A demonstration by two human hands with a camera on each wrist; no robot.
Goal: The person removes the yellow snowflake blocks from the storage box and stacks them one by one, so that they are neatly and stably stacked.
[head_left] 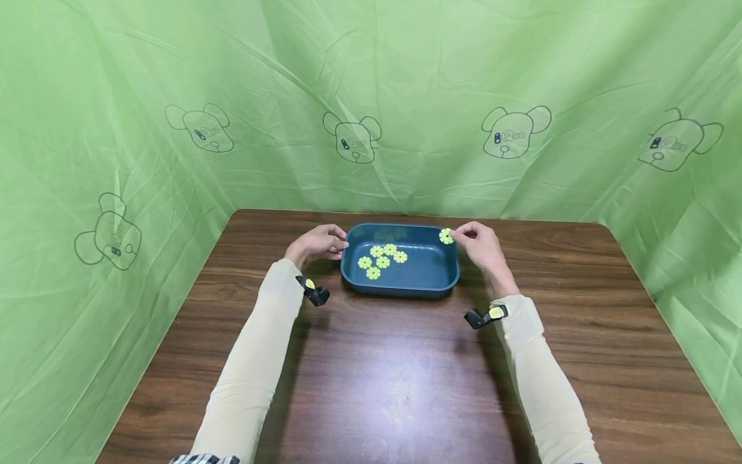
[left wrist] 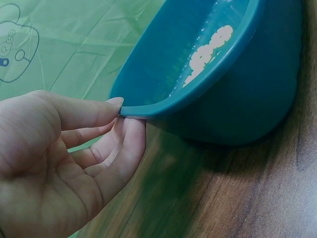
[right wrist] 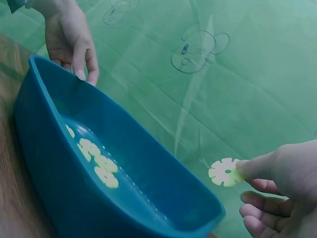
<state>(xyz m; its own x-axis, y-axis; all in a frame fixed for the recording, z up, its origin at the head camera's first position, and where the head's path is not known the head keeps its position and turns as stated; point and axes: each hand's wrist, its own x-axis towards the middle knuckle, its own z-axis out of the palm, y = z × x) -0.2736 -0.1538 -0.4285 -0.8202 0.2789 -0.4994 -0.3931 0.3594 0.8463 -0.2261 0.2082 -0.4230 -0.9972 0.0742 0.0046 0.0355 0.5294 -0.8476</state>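
A dark blue rectangular plastic basin (head_left: 429, 274) with rounded corners stands near the table's far edge. Several yellow notched, flower-shaped discs (head_left: 383, 262) lie on the left part of its floor. My left hand (head_left: 320, 243) pinches the basin's rim at the left end, thumb on top and fingers beneath, as the left wrist view shows. Between thumb and index finger my right hand (head_left: 480, 245) pinches another yellow flower-shaped disc (right wrist: 225, 172), which has a small centre hole. In the head view this disc overlaps the basin's far right corner.
The brown wood-grain table (head_left: 394, 374) extends around the basin, with a bright glare patch in front. Green cloth (head_left: 429, 77) printed with bear-head outlines hangs behind and at both sides. Each wrist wears a black camera mount (head_left: 487, 316).
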